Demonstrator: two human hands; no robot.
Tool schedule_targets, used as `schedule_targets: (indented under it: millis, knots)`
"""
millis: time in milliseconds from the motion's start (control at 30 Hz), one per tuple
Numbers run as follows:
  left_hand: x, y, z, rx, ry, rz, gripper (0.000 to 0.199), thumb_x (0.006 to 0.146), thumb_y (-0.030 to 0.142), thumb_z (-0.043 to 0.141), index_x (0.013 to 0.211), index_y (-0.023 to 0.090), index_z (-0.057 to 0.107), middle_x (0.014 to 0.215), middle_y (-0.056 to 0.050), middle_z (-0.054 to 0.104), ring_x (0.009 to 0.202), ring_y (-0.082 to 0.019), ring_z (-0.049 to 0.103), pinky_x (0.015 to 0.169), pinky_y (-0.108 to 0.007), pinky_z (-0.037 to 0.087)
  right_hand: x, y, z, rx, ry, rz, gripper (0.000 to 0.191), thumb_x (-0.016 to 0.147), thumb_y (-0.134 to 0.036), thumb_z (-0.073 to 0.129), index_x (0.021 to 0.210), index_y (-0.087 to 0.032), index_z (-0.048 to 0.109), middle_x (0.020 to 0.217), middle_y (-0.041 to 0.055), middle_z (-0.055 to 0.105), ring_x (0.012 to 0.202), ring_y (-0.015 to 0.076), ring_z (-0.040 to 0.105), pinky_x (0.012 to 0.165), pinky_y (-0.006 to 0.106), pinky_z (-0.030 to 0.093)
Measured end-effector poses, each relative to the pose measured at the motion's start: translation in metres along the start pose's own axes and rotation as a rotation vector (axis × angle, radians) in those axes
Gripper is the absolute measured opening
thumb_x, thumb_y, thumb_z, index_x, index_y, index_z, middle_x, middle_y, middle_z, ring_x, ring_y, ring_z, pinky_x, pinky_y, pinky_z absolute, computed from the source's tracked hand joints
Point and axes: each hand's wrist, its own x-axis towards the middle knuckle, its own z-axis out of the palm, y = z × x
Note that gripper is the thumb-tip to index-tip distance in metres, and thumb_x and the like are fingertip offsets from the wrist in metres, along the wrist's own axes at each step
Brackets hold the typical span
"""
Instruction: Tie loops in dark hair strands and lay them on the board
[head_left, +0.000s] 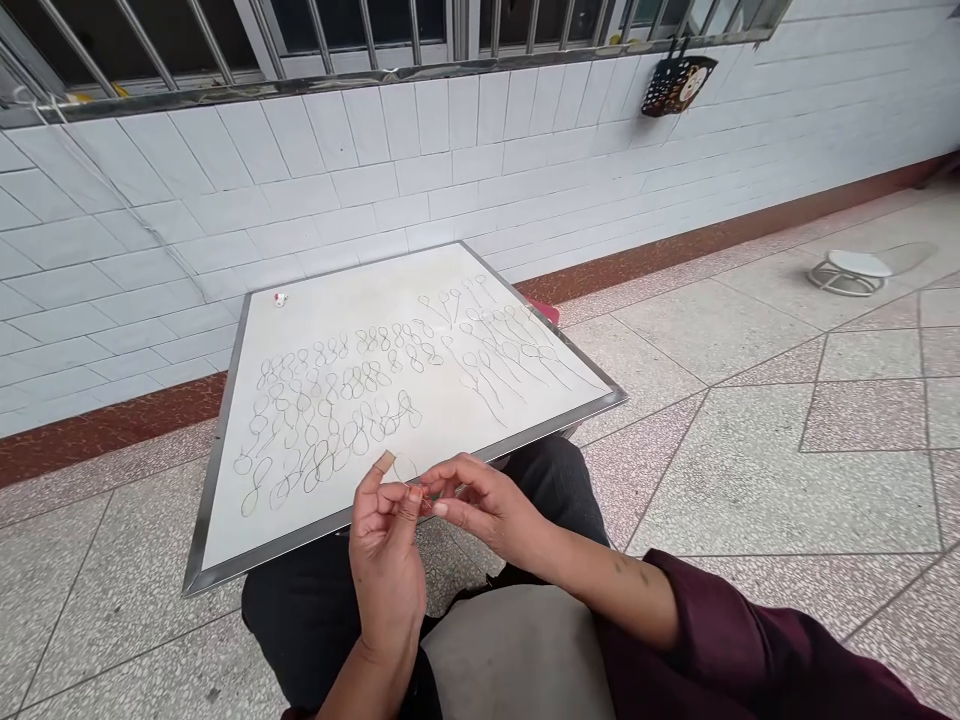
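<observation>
A thin wire loop [405,467] stands up between my two hands, just off the near edge of the white table [360,290]. My left hand [390,545] pinches its lower end between thumb and fingers; a tan wrap covers one fingertip. My right hand [484,505] is closed at the same spot, thumb and fingers on the thin wire, with a bit of red and green showing between the hands. Rows of twisted wire loops [322,460] lie on the left and middle of the table. Single loops with long tails [487,375] are spread on the right.
A small white and red object [280,299] sits at the table's far left corner. Behind is a white tiled wall [337,200] with a dark basket [677,85] hanging from the window bars. A white stool [851,270] stands on the floor at right.
</observation>
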Motion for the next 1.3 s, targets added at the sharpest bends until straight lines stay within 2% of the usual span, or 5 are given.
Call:
schedule_targets:
  millis: [133, 333, 600, 1167, 1300]
  knots:
    - [-0.005, -0.006, 0.002, -0.003, -0.047, -0.127, 0.054, 0.079, 0.030, 0.081, 0.129, 0.029, 0.061, 0.075, 0.005, 0.063, 0.078, -0.012, 0.063, 0.090, -0.029, 0.048, 0.002, 0.005, 0.004, 0.229, 0.023, 0.088, 0.029, 0.082, -0.039, 0.079, 0.105, -0.024, 0.070, 0.097, 0.0018, 0.061, 0.088, 0.0149, 0.060, 0.075, 0.028, 0.050]
    - [-0.004, -0.004, 0.002, 0.063, -0.032, -0.236, 0.057, 0.074, 0.035, 0.084, 0.126, 0.030, 0.064, 0.092, 0.002, 0.064, 0.079, -0.013, 0.063, 0.081, -0.029, 0.050, 0.000, 0.012, 0.003, 0.538, -0.053, 0.199, 0.032, 0.080, -0.039, 0.082, 0.100, -0.021, 0.064, 0.081, -0.0026, 0.065, 0.079, 0.0134, 0.063, 0.084, 0.034, 0.051]
    - [-0.001, -0.007, -0.004, 0.223, -0.123, -0.238, 0.050, 0.074, 0.041, 0.083, 0.119, 0.025, 0.069, 0.078, 0.000, 0.063, 0.071, -0.015, 0.060, 0.068, -0.029, 0.051, -0.001, 0.011, 0.002, 0.589, -0.078, 0.191, 0.035, 0.081, -0.044, 0.080, 0.091, -0.019, 0.058, 0.079, -0.0031, 0.062, 0.074, 0.0126, 0.062, 0.076, 0.031, 0.049]
    - [0.010, -0.009, -0.007, 0.483, -0.237, -0.205, 0.049, 0.081, 0.050, 0.075, 0.120, 0.023, 0.068, 0.076, -0.002, 0.064, 0.064, -0.017, 0.059, 0.056, -0.028, 0.048, -0.003, 0.021, -0.002, 0.618, -0.046, 0.189, 0.032, 0.083, -0.043, 0.078, 0.087, -0.019, 0.057, 0.076, -0.0036, 0.060, 0.072, 0.0125, 0.058, 0.072, 0.028, 0.045]
    - [0.013, -0.011, -0.006, 0.451, -0.171, -0.111, 0.045, 0.079, 0.043, 0.078, 0.120, 0.026, 0.067, 0.088, -0.001, 0.064, 0.079, -0.017, 0.060, 0.072, -0.028, 0.052, -0.005, 0.027, 0.000, 0.684, 0.030, 0.274, 0.029, 0.078, -0.034, 0.084, 0.088, -0.017, 0.063, 0.079, -0.0047, 0.059, 0.066, 0.0073, 0.051, 0.066, 0.022, 0.040]
